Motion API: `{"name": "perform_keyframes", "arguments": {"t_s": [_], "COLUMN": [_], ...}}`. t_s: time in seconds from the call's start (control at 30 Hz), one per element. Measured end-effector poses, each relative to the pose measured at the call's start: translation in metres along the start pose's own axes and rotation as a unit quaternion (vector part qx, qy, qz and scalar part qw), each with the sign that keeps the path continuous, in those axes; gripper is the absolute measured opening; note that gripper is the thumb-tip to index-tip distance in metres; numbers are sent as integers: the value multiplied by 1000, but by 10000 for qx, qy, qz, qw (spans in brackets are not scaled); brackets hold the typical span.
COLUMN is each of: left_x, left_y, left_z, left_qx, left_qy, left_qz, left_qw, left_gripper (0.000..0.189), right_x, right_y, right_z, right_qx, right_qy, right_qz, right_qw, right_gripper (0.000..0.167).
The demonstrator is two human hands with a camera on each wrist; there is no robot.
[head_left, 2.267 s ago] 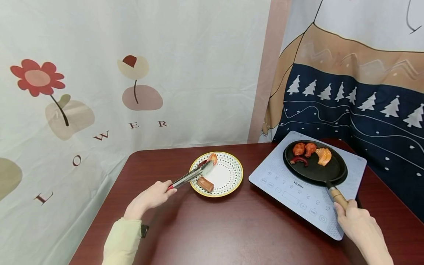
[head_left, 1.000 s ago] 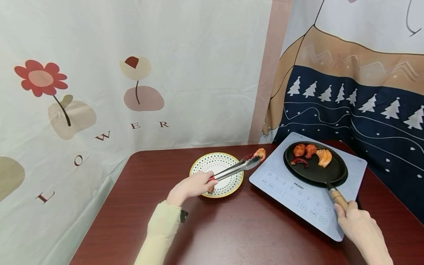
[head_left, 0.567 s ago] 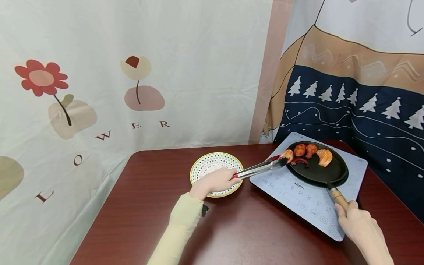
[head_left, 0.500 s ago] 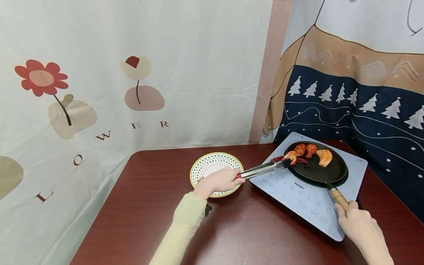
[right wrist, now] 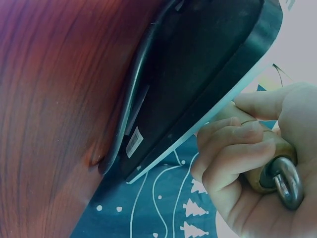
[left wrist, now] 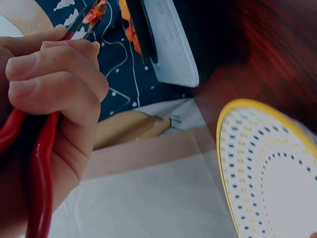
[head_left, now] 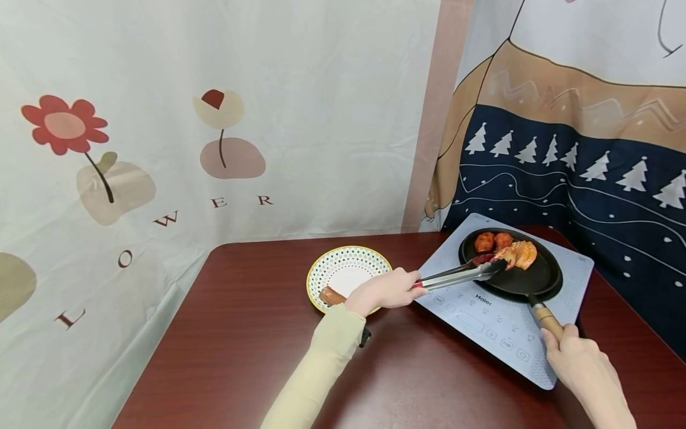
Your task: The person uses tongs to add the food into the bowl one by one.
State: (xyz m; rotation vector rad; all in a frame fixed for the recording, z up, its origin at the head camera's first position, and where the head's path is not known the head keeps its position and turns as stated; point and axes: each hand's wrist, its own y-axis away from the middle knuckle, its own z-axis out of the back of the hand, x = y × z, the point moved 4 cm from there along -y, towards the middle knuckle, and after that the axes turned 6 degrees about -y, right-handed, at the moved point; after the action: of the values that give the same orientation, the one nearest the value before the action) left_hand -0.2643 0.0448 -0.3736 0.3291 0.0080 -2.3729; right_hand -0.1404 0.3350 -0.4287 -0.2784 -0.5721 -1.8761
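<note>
My left hand (head_left: 386,291) grips red-handled metal tongs (head_left: 455,276), reaching over the left side of a black frying pan (head_left: 541,283). Their tips hold an orange-and-white, shrimp-like piece (head_left: 505,256) low over the pan, overlapping an orange salmon-like slice (head_left: 527,255). Two reddish chicken-like chunks (head_left: 485,242) lie behind the tongs, which partly cover a dark red curved piece. In the left wrist view, fingers curl round the red handles (left wrist: 42,173). My right hand (head_left: 581,357) grips the pan's wooden handle (head_left: 548,319); the right wrist view shows its metal end loop (right wrist: 288,183).
The pan sits on a pale Haier induction cooktop (head_left: 466,319) on the dark red wooden table (head_left: 257,333). Left of it stands a yellow-rimmed dotted plate (head_left: 343,262) holding a brown sausage-like piece (head_left: 331,296), beneath my left forearm. Printed curtains (head_left: 321,119) hang behind.
My left hand has carried the shrimp-like piece in the tongs from the plate rightward and over the pan, to beside the salmon-like slice. The right hand stays on the pan handle.
</note>
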Motion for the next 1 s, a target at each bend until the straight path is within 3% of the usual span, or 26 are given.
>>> {"name": "perform_keyframes", "arguments": {"t_s": [0.27, 0.47, 0.83, 1.0], "left_x": [-15, -22, -14, -10], "left_y": [-16, -20, -16, -14], "left_z": [-8, -13, -10, -6], "left_qx": [96, 139, -62, -95], "left_qy": [-123, -293, -31, -118], "left_qz": [-117, 53, 411, 509], "left_qw": [9998, 9995, 9991, 9986], "left_gripper": [25, 26, 28, 29], "right_x": [-1, -2, 0, 0], "right_y": [-1, -2, -1, 0], "right_z": [0, 1, 0, 0], "right_qx": [-40, -103, -36, -35], "right_qy": [30, 48, 25, 21], "right_qz": [28, 84, -56, -56], "right_qw": [10000, 9999, 10000, 10000], "right_gripper": [57, 57, 56, 56]}}
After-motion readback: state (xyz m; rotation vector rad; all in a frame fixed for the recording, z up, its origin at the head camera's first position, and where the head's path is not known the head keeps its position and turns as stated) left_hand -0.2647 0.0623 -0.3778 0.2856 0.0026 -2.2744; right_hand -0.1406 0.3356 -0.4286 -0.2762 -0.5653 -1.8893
